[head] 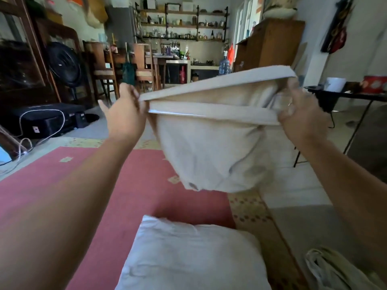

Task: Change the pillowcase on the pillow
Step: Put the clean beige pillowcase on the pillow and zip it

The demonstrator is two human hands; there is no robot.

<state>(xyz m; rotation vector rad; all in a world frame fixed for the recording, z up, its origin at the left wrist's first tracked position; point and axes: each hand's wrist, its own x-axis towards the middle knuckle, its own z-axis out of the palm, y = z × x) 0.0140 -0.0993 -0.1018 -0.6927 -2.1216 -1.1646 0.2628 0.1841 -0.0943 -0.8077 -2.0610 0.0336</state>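
You hold case (209, 155) up near centre, mouth stretched wide. Left hand (125, 116) at 10 o'clock, fingers curled over hem, thumb splayed. Right hand (301, 118) at 2 o'clock, fist bunching hem tight. Opening faces you, likely so pillow can go in. Bare pillow (188, 256) lies at 6 o'clock beside rug (94, 181), well below case.

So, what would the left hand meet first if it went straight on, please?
Probably the wooden chair beyond it, though the left hand, gripping the pillowcase, looks well short; depth is unclear.
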